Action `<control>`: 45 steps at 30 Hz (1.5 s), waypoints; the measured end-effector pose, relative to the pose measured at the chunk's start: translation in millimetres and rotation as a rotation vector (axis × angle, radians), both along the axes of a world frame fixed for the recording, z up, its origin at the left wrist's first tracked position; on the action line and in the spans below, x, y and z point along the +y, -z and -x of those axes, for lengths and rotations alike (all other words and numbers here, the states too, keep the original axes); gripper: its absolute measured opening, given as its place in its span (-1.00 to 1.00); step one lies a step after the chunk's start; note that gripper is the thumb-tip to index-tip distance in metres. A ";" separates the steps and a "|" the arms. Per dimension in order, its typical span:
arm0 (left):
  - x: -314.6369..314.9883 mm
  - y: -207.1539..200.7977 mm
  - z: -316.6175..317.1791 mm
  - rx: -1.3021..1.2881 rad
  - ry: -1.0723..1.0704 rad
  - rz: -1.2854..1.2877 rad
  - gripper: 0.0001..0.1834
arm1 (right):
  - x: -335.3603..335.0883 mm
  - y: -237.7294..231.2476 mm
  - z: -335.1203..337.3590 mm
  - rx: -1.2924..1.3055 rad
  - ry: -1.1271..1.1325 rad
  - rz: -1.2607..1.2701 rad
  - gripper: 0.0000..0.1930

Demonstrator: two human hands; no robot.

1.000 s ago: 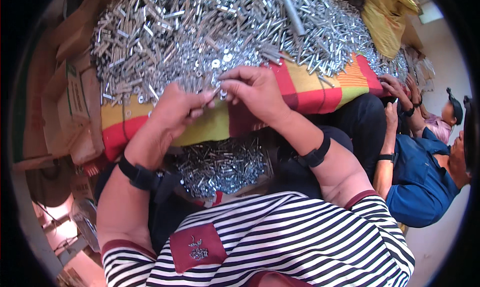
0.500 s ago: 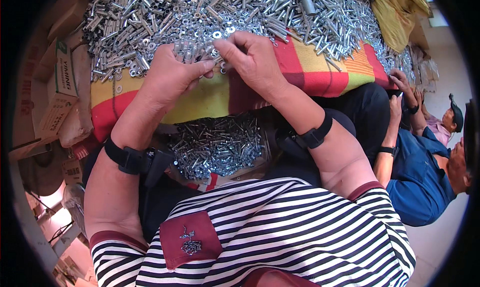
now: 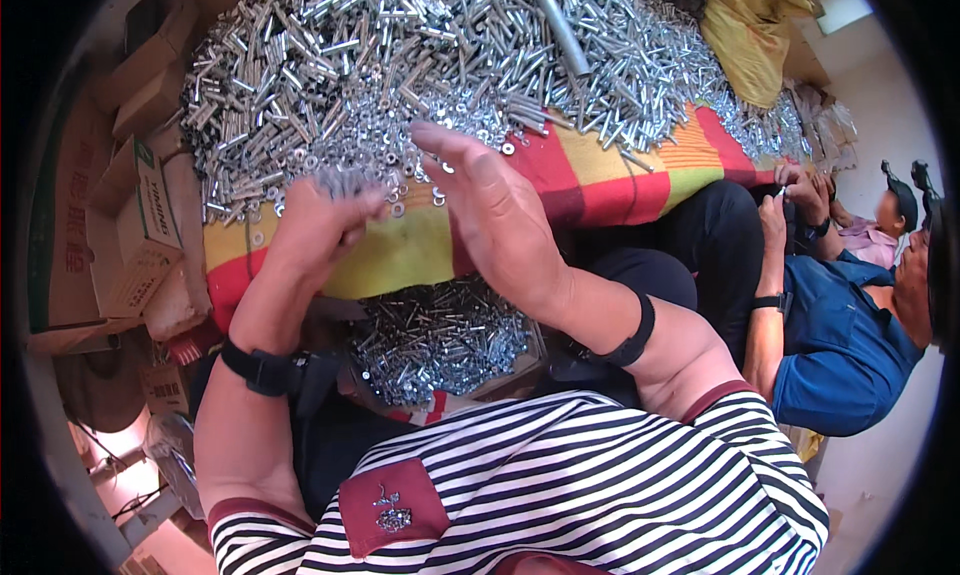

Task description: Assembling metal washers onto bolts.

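Observation:
My left hand (image 3: 322,220) is closed around several small silver metal pieces (image 3: 345,182), smeared by motion, so their exact kind is unclear. It hovers over the front edge of a large heap of metal sleeves (image 3: 290,85), bolts and washers. To its right, my right hand (image 3: 505,220) is raised with the fingers stretched out and nothing visible in it. Loose washers (image 3: 398,210) lie between the two hands on the checked cloth (image 3: 400,255) under the heap.
Below the cloth's edge sits a box of dark and silver bolts (image 3: 440,340). A metal tube (image 3: 560,30) lies on the heap. Cartons (image 3: 145,225) stand at left and a yellow bag (image 3: 755,35) at far right. A co-worker in blue (image 3: 830,345) works at right.
My right hand has come away from the pieces in my left hand and opened, its fingers stretching out. The view has shifted, so the heap appears lower.

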State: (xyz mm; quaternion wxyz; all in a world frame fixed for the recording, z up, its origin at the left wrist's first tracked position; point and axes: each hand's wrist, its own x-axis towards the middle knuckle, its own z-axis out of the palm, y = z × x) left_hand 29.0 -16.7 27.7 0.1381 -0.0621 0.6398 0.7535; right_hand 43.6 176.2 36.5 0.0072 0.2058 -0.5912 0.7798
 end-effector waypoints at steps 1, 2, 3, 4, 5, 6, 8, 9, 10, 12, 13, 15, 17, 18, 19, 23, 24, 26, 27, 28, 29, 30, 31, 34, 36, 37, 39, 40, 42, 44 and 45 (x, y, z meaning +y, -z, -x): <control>-3.1 0.9 -4.8 -0.009 0.135 0.118 -0.92 | 5.3 -0.9 2.5 0.106 0.074 -0.144 -0.56; -4.6 1.1 -10.0 -0.019 0.270 0.237 -0.91 | 13.2 -3.3 5.5 0.114 0.078 -0.144 -0.56; -2.9 1.3 -17.5 -0.015 0.270 0.238 -0.91 | 21.7 -5.1 9.4 0.076 0.072 -0.459 -0.66; 2.9 0.1 -24.3 -0.076 0.302 0.188 -0.90 | 27.3 -7.1 13.6 0.036 0.069 -0.775 -0.75; 6.9 -0.2 -25.6 -0.139 0.335 0.137 -0.89 | 30.2 5.4 18.1 0.151 0.151 -0.779 -0.77; 4.9 -0.8 -24.1 -0.139 0.330 0.139 -0.89 | 30.0 9.0 20.7 0.153 0.147 -0.777 -0.77; 2.1 -0.5 -18.2 -0.237 0.397 0.097 -0.87 | 30.8 14.3 24.9 0.429 0.185 -1.084 -0.74; 3.0 -0.1 -15.0 -0.237 0.397 0.097 -0.87 | 30.7 19.6 27.4 0.428 0.184 -1.085 -0.74; 5.2 0.8 -11.6 -0.249 0.330 0.102 -0.88 | 29.3 24.9 30.1 0.447 0.185 -1.130 -0.74; 8.8 4.2 -5.3 -0.271 0.196 0.114 -0.88 | 26.9 29.6 35.3 0.467 0.186 -1.174 -0.75; 9.4 8.3 -2.6 -0.271 0.194 0.114 -0.88 | 25.4 30.0 38.0 0.451 0.139 -1.199 -0.79; 11.7 15.9 2.9 -0.214 0.180 0.095 -0.86 | 25.0 32.2 42.1 0.435 0.095 -1.222 -0.83; 15.9 17.7 4.8 -0.183 0.153 0.099 -0.85 | 26.9 36.3 45.6 0.599 0.057 -1.336 -0.89; 17.7 17.7 4.3 -0.156 0.123 0.102 -0.84 | 26.3 36.1 44.5 0.599 0.057 -1.335 -0.89; 19.0 17.6 4.4 -0.157 0.123 0.103 -0.84 | 25.4 35.3 42.2 0.659 0.100 -1.322 -0.91; 24.1 17.7 5.0 -0.110 0.114 0.170 -0.82 | 33.3 38.3 50.2 0.785 0.194 -1.137 -0.92; 22.7 19.3 3.6 -0.093 0.122 0.196 -0.81 | 30.7 31.6 47.3 0.786 0.189 -1.131 -0.92; 22.6 22.3 1.5 -0.049 0.125 0.202 -0.82 | 26.2 11.1 38.7 -0.176 -0.026 -0.639 -0.90; 24.0 21.5 0.8 -0.002 0.134 0.208 -0.84 | 29.0 13.4 39.6 -0.175 -0.022 -0.638 -0.90; 25.2 20.9 0.1 0.000 0.137 0.209 -0.84 | 32.2 18.7 41.4 -0.262 -0.085 -0.496 -0.88; 26.1 20.3 -0.7 0.033 0.146 0.208 -0.83 | 34.5 21.2 42.3 -0.347 -0.147 -0.352 -0.85; 26.0 20.9 -1.6 0.063 0.153 0.207 -0.82 | 34.3 20.0 41.3 -0.347 -0.146 -0.351 -0.85; 25.4 21.9 -2.4 0.063 0.154 0.207 -0.82 | 33.5 17.9 39.6 -0.437 -0.190 -0.308 -0.86; 21.7 24.0 -3.1 0.085 0.152 0.165 -0.84 | 33.6 18.7 37.9 -0.565 -0.255 -0.229 -0.87; 19.3 24.3 -2.2 0.130 0.205 0.162 -0.86 | 34.2 18.9 38.3 -0.605 -0.274 -0.193 -0.86; 19.6 23.5 -1.4 0.131 0.208 0.161 -0.86 | 34.4 18.2 39.2 -0.616 -0.294 -0.170 -0.85; 19.9 19.8 0.4 0.126 0.165 0.033 -0.87 | 34.6 18.0 44.1 -0.626 -0.315 -0.147 -0.84; 20.7 19.2 2.5 0.127 0.164 0.034 -0.87 | 34.8 19.0 49.8 -0.452 -0.220 -0.341 -0.87; 22.4 18.4 9.8 0.187 0.068 -0.031 -0.87 | 35.6 22.3 60.0 -0.270 -0.122 -0.529 -0.89; 22.1 21.6 15.7 0.196 0.045 -0.046 -0.88 | 36.2 28.7 67.1 0.724 0.235 -1.262 -0.92; 21.6 22.8 18.5 0.204 0.073 0.045 -0.88 | 30.8 30.3 67.0 0.704 0.241 -1.226 -0.93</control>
